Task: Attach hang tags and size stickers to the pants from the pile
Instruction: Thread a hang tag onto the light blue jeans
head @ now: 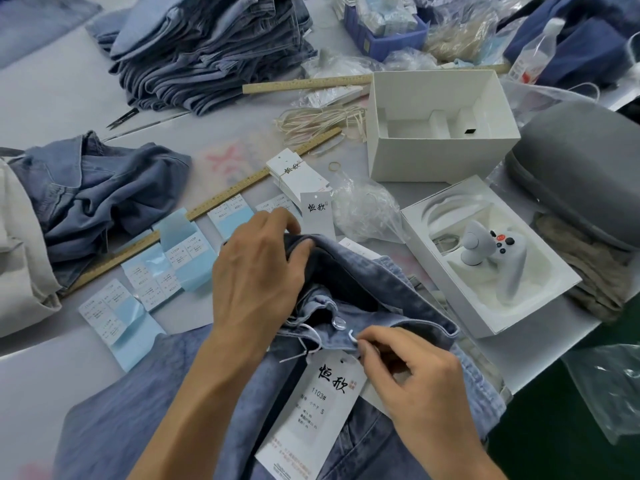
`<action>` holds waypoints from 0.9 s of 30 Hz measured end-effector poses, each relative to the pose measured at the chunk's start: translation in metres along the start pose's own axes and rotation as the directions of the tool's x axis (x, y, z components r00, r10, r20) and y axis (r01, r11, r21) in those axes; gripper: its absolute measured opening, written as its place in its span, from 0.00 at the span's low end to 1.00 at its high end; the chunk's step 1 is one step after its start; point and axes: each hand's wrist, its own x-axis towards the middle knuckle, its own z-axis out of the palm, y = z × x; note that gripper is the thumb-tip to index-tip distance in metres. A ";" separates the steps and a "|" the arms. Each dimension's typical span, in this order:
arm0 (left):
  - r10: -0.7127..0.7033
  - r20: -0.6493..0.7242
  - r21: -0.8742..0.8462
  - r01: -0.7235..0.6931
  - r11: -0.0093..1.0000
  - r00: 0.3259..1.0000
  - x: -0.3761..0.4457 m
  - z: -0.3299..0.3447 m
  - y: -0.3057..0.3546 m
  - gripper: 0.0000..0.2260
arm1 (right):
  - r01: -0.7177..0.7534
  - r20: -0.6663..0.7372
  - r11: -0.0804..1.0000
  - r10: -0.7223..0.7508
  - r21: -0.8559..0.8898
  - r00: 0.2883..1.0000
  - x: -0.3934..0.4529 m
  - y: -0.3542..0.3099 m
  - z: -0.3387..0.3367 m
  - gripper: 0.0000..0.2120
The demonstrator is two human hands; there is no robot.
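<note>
Tagging underway on pants (363, 306) at table front centre. Left hand (256, 271) grips waistband, fingers curled over the fold. Right hand (408, 375) pinches white tag string (351, 336) at waistband; hang tag (318, 410) lies on the denim just below, string apparently not yet secured. No size sticker seen on this pair. Sticker sheets (162, 268) and spare tags (294, 174) nearby. Denim pile (207, 53) at rear looks untagged. Surface: grey worktable (52, 98), cluttered w/ rulers, boxes.
</note>
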 end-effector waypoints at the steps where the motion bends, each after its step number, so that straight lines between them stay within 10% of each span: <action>1: 0.020 0.007 0.009 -0.020 1.000 1.000 0.001 0.000 0.000 0.10 | -0.024 0.005 0.999 0.024 0.032 1.000 -0.002 -0.001 0.000 0.07; 10: 0.216 0.225 -0.094 -0.199 0.975 0.950 -0.038 -0.008 -0.007 0.07 | -0.310 0.032 0.854 0.327 0.418 0.945 0.006 -0.006 -0.007 0.09; 17: 0.382 0.055 -0.188 -0.366 0.911 0.923 -0.073 -0.009 -0.029 0.06 | -0.220 -0.018 0.975 0.221 0.042 0.975 0.016 -0.006 -0.010 0.17; 22: 0.357 -0.054 -0.251 -0.359 0.899 0.932 -0.084 -0.009 -0.045 0.09 | -0.208 0.243 0.947 0.268 -0.246 0.933 0.007 -0.001 -0.008 0.04; 27: 0.277 -0.164 -0.232 -0.309 0.922 0.947 -0.089 -0.013 -0.055 0.10 | -0.202 0.405 0.974 0.226 -0.101 0.886 -0.007 -0.009 0.000 0.14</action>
